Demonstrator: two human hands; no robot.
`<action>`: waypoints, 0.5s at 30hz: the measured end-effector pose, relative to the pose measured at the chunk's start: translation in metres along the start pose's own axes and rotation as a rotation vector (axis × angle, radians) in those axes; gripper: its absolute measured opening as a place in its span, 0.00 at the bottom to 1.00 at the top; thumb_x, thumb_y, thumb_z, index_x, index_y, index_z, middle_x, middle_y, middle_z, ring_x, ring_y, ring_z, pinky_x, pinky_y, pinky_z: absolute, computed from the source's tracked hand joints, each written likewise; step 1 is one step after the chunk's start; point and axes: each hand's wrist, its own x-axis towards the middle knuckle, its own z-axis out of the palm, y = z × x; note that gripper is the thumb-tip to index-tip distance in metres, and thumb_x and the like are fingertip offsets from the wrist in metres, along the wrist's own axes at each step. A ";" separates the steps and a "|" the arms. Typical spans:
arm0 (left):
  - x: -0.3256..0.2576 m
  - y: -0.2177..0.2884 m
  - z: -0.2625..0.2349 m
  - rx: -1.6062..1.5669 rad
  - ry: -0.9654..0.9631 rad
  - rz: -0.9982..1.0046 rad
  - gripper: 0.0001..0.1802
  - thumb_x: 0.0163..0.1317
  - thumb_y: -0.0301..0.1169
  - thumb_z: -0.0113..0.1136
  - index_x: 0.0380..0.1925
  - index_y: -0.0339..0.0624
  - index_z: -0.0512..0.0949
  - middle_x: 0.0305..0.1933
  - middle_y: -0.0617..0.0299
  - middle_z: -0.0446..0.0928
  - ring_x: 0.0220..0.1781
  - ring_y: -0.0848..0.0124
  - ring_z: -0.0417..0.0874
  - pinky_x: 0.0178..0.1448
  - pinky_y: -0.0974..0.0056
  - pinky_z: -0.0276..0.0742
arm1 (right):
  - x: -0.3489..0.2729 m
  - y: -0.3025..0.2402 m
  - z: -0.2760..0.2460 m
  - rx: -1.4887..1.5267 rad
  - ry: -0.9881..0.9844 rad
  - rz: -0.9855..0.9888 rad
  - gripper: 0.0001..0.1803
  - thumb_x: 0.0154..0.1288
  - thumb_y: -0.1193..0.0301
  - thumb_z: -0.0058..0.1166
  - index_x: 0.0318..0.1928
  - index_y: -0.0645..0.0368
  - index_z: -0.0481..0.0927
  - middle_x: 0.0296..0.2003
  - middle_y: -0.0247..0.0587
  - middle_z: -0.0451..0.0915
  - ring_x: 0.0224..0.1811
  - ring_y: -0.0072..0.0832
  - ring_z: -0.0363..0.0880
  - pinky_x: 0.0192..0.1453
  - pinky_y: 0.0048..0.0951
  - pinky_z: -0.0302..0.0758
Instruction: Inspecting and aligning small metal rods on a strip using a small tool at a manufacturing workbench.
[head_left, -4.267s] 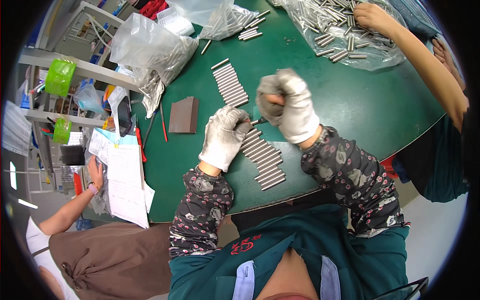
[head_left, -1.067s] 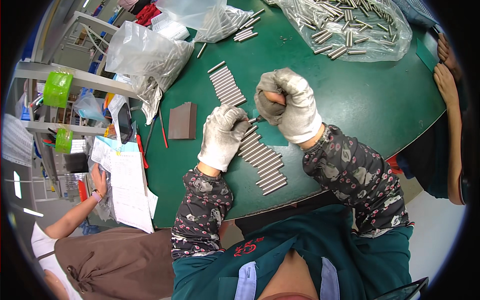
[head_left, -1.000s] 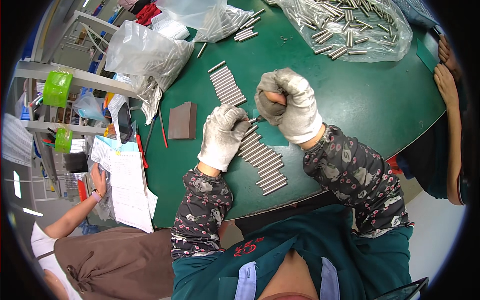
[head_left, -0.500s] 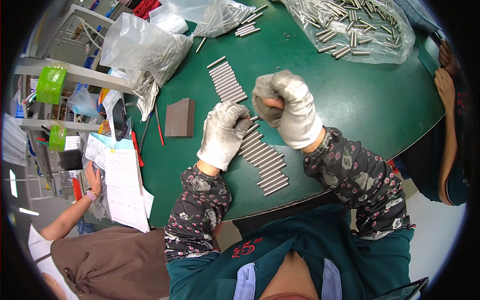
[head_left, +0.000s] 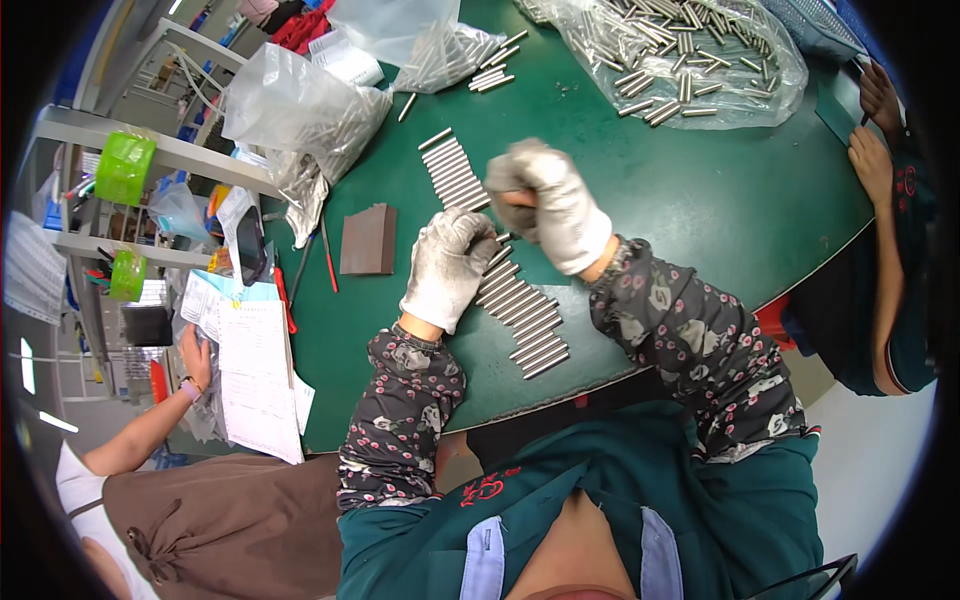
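Observation:
My left hand [head_left: 445,265], in a whitish work glove with bare fingertips, rests on the green table with its fingers pinched at the end of a short steel pin [head_left: 503,238]. To the right my right hand [head_left: 552,207], gloved the same way, is raised and curled closed; what it may hold is hidden. Beyond the hands lies a slanting row of steel pins [head_left: 455,175], side by side. A second row of pins [head_left: 525,315] runs from the left hand toward the near table edge.
A brown block [head_left: 368,240] sits left of my hands. Bags of pins [head_left: 320,115] stand far left; an open plastic sheet of loose pins [head_left: 690,65] lies far right. Papers [head_left: 258,370] lie at the left edge. Two other people's hands [head_left: 195,360] [head_left: 872,165] are at either side.
My right hand has moved slightly left, nearer the left hand, and remains closed. The whole view has shifted a little; the left hand stays pinched at the pin.

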 end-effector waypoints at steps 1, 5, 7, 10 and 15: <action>0.002 -0.001 0.000 0.008 0.003 0.008 0.07 0.44 0.25 0.60 0.26 0.43 0.74 0.27 0.59 0.73 0.34 0.59 0.75 0.38 0.59 0.71 | -0.003 -0.002 -0.007 0.100 0.026 0.019 0.25 0.62 0.52 0.35 0.12 0.51 0.55 0.09 0.26 0.51 0.09 0.16 0.49 0.13 0.21 0.46; 0.001 0.000 0.001 -0.084 0.011 0.007 0.07 0.45 0.24 0.60 0.27 0.43 0.75 0.28 0.59 0.74 0.32 0.59 0.75 0.37 0.59 0.71 | -0.008 -0.012 -0.007 0.148 0.159 0.045 0.26 0.62 0.50 0.34 0.12 0.50 0.55 0.08 0.27 0.51 0.09 0.18 0.47 0.13 0.21 0.44; -0.001 0.001 -0.002 -0.054 0.050 0.032 0.08 0.44 0.23 0.60 0.27 0.42 0.75 0.28 0.59 0.74 0.31 0.59 0.75 0.36 0.60 0.71 | -0.007 -0.010 -0.008 0.158 0.104 0.045 0.26 0.62 0.50 0.34 0.13 0.51 0.55 0.08 0.27 0.52 0.10 0.18 0.47 0.14 0.21 0.44; 0.000 0.007 -0.001 -0.152 0.061 -0.011 0.08 0.43 0.22 0.60 0.27 0.42 0.75 0.27 0.59 0.74 0.32 0.59 0.75 0.36 0.60 0.71 | -0.007 -0.009 -0.011 0.137 0.066 0.030 0.26 0.61 0.49 0.35 0.13 0.51 0.56 0.09 0.27 0.52 0.10 0.18 0.47 0.14 0.21 0.44; 0.001 0.004 -0.005 -0.084 0.015 0.021 0.08 0.44 0.20 0.60 0.26 0.39 0.74 0.28 0.58 0.72 0.32 0.61 0.74 0.37 0.63 0.70 | -0.007 -0.010 -0.009 0.134 0.025 0.009 0.26 0.61 0.48 0.36 0.13 0.51 0.55 0.09 0.27 0.52 0.11 0.17 0.47 0.15 0.21 0.44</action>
